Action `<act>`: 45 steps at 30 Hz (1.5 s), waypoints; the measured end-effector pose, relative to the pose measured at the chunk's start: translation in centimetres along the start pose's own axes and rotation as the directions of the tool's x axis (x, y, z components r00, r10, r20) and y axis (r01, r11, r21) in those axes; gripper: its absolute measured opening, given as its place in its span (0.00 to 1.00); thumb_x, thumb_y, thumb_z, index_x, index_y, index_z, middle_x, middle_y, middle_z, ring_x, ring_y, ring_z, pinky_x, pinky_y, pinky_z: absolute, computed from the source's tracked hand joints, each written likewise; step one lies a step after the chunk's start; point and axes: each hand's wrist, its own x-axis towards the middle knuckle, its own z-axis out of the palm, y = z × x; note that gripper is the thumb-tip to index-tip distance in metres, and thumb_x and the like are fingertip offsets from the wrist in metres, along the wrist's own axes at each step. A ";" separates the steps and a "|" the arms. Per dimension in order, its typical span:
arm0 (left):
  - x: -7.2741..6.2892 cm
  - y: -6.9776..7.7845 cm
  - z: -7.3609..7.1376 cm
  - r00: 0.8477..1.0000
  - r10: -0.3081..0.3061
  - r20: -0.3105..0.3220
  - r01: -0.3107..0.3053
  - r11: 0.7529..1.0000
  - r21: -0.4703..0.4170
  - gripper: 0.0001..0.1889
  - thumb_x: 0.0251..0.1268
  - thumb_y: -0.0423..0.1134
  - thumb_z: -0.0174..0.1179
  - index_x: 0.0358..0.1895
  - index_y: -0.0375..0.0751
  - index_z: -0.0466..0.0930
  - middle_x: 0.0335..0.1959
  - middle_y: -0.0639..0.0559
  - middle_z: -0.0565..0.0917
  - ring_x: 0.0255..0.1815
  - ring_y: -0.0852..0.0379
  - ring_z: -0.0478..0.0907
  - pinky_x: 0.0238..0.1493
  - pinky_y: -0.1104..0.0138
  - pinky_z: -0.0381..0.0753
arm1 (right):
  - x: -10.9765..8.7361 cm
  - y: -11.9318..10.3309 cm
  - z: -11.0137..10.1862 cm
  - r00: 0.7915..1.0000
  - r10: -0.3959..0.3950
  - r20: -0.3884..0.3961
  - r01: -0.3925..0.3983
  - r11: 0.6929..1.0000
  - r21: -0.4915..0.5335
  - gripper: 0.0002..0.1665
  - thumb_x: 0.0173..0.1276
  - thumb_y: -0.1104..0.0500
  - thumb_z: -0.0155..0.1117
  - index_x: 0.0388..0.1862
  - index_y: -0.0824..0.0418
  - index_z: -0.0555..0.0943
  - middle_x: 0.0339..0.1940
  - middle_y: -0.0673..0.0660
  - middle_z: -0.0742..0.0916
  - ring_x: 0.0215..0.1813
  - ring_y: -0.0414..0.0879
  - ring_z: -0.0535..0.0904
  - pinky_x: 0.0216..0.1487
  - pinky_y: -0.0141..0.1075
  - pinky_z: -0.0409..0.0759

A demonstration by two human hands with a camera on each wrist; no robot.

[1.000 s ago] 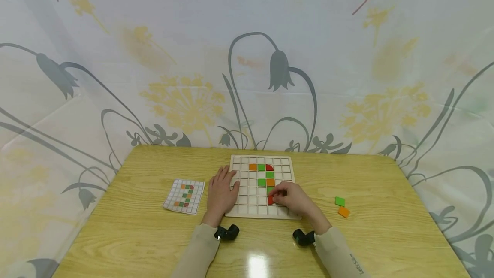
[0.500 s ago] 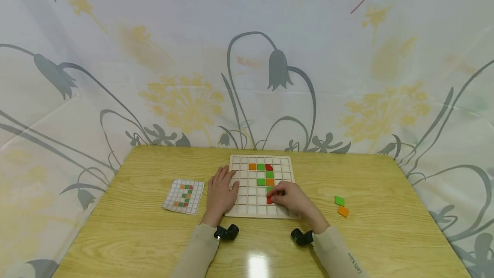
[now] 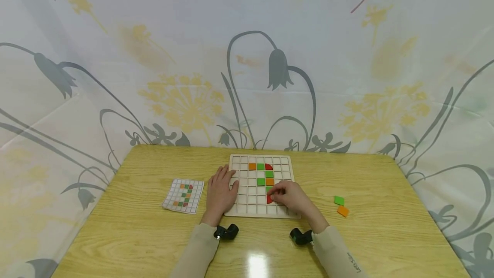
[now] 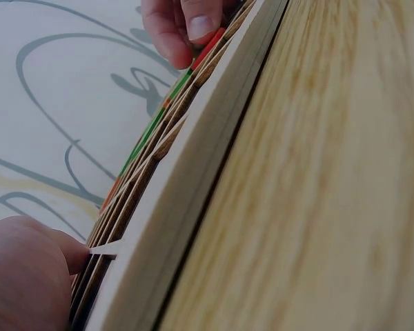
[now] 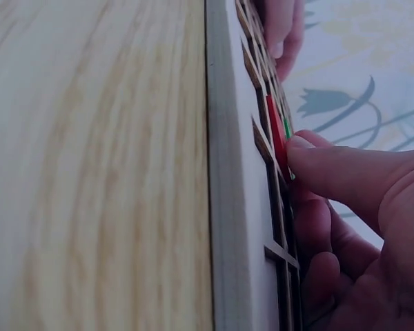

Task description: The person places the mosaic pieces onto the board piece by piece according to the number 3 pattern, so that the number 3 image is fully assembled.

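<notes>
A cream grid board (image 3: 247,211) lies on the table, bearing an orange tile (image 3: 252,166), a rounded red tile (image 3: 269,167) and several green ones in its cells. My right hand (image 3: 292,196) pinches another red tile (image 3: 269,199) at a cell low in the coloured column, just below a partly covered green tile (image 3: 269,188). In the right wrist view the thumb presses on that red tile (image 5: 277,134), whose edge stands along the grid. My left hand (image 3: 221,192) rests with fingers spread over the board's left edge; its thumb (image 4: 72,249) touches the grid there.
A paper pattern card (image 3: 183,196) with a printed coloured grid lies left of the board. To the right, a loose green tile (image 3: 339,200) and an orange tile (image 3: 343,211) lie on the table (image 3: 386,235). A patterned curtain (image 3: 247,76) hangs behind the table.
At its cell the held red tile has shifted slightly, and its rounded edge now shows more. My right hand moves only a little; my left hand stays in place.
</notes>
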 end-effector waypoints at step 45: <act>0.0 0.1 0.1 1.000 0.009 -0.019 -0.009 1.000 -0.002 0.20 0.76 0.43 0.53 0.66 0.41 0.76 0.74 0.40 0.66 0.77 0.41 0.55 0.73 0.43 0.54 | -5.6 5.1 -8.8 0.964 0.119 -0.236 -0.109 0.993 0.053 0.15 0.76 0.65 0.56 0.56 0.67 0.82 0.53 0.64 0.85 0.54 0.56 0.81 0.48 0.36 0.81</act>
